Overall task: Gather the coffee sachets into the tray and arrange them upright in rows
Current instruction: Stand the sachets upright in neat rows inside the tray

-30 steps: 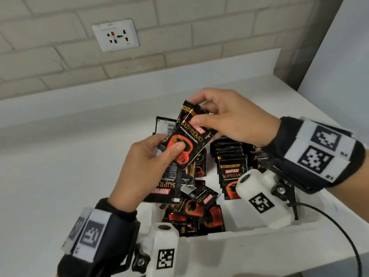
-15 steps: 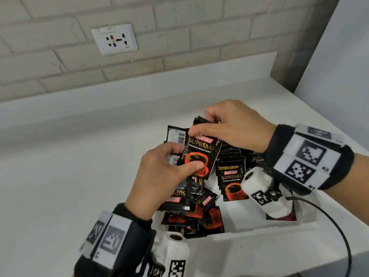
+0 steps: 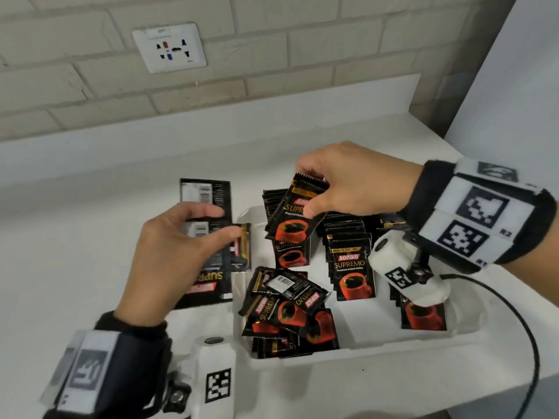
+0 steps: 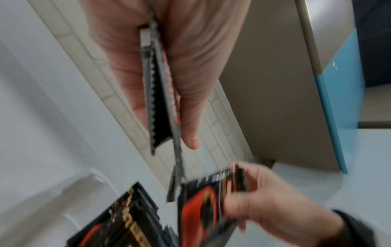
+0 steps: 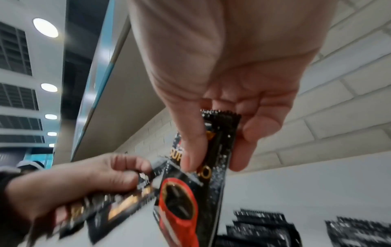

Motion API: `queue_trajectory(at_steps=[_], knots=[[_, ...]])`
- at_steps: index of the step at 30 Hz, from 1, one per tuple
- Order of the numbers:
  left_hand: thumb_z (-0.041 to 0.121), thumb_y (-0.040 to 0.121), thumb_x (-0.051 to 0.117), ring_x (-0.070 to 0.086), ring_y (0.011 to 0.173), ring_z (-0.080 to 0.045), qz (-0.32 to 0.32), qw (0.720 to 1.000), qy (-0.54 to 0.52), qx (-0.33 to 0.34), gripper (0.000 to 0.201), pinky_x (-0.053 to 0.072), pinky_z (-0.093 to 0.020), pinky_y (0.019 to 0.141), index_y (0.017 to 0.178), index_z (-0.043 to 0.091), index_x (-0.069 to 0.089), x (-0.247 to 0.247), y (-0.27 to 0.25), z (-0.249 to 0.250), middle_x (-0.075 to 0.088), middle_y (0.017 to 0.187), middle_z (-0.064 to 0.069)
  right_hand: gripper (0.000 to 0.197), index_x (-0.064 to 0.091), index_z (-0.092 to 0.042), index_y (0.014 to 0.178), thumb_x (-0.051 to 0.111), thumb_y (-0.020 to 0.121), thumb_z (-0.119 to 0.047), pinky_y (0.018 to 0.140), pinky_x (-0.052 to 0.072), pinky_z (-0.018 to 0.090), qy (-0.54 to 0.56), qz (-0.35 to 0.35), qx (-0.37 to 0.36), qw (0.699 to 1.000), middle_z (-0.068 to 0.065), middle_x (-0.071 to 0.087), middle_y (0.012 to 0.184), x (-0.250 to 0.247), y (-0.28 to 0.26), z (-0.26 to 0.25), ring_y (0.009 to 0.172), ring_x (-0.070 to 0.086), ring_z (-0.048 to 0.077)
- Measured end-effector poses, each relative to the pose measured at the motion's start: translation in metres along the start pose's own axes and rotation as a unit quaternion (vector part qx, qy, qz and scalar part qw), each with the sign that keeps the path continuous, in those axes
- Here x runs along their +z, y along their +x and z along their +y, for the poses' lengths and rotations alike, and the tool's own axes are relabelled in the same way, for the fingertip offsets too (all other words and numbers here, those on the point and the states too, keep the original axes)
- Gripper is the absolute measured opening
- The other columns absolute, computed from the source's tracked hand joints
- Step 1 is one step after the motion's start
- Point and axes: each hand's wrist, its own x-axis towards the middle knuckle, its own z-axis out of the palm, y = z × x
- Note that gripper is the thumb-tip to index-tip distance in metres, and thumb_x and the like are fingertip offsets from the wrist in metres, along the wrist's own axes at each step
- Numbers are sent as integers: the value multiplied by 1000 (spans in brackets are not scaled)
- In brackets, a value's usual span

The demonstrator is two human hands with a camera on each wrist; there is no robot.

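Left hand (image 3: 178, 252) at left, grip clamped on a bundle of sachets (image 3: 211, 237) beside the tray (image 3: 378, 347). Right hand (image 3: 351, 179), grip pinching one sachet (image 3: 295, 216) by its top, long axis near upright, directly above the far-left row.

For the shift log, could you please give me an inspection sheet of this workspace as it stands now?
Surface: white counter, tray on it.
Job's things: upright sachet rows; loose pile at the tray's left end.
Clutter: nothing seen.
Grippers: left hand holds a sachet bundle; right hand pinches a single sachet over the tray.
Cables: black cable from the right wrist.
Surroundings: brick wall, wall socket.
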Motion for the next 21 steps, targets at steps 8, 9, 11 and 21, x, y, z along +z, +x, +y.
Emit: queue_trajectory(at_steps=[8,9,11,21], knots=[[14,67,77,63,46,-3,45,997,-63,-8,23,48,-14,40,81,27,64,-19,1,-1,68,80,4,34,30,-25,72,56,88,-11,47,28,23,-177,-98,-39,979,-7,33,69,50,23,-9,61,41,12],[13,67,76,63,46,-3,42,997,-64,-9,23,47,-13,40,82,27,64,-18,1,-2,68,79,5,31,32,-25,73,53,88,-7,46,28,23,-199,-100,-48,974,-5,32,69,55,25,-9,63,44,16],[13,68,77,63,46,-2,38,997,-63,-12,23,46,-12,40,82,26,64,-18,0,-3,67,78,8,12,46,-15,90,50,88,-4,44,25,25,-244,-109,-54,962,-3,31,70,63,27,-10,68,45,20],[15,65,77,65,48,-7,17,996,-80,-46,23,48,-15,41,83,26,66,-15,3,-5,70,74,4,39,41,-16,120,60,86,-24,46,25,25,-263,-96,-33,959,-3,48,80,68,30,-5,71,48,20]])
